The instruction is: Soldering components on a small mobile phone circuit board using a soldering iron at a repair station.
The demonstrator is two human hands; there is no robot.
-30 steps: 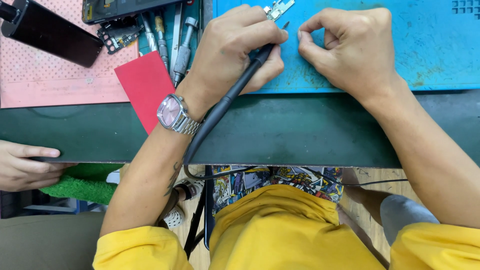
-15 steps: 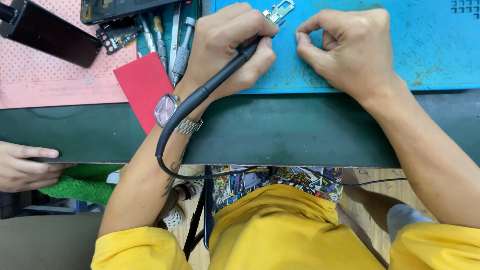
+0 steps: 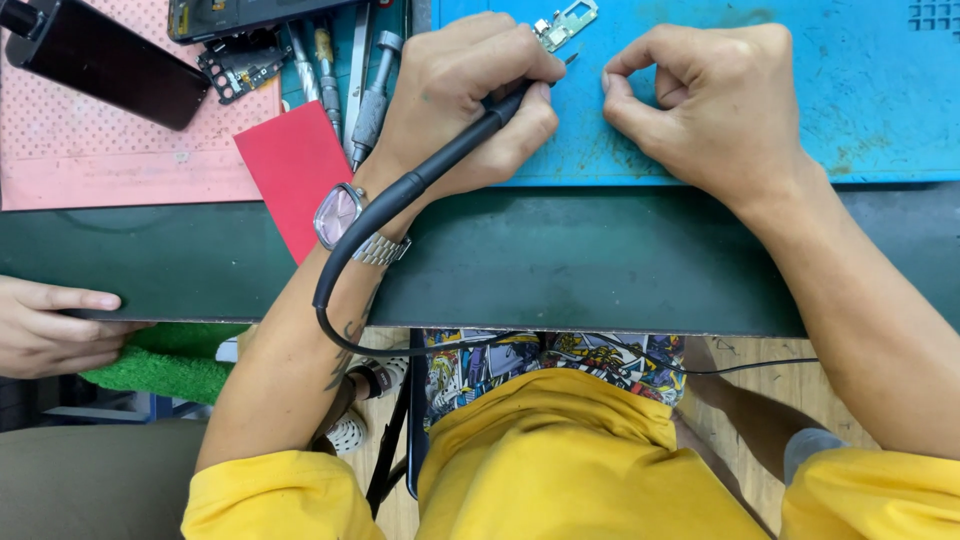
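Between thumb and fingers of the left hand (image 3: 465, 100), pinched a slim black corded pen-shaped tool (image 3: 470, 135) like a pen, thin tip lowered to the blue rubber work mat (image 3: 880, 100). Seemed to be fine tip work in hand. Just opposite, pressed thumb against forefinger on the right hand (image 3: 700, 100); could not tell whether anything tiny sat in that pinch. Lay just beyond the tip, apart from both grips, a small silver metal bracket (image 3: 565, 22). Called, probably, for a steady tip and braced wrists. Further left, rested another person's hand (image 3: 50, 325).
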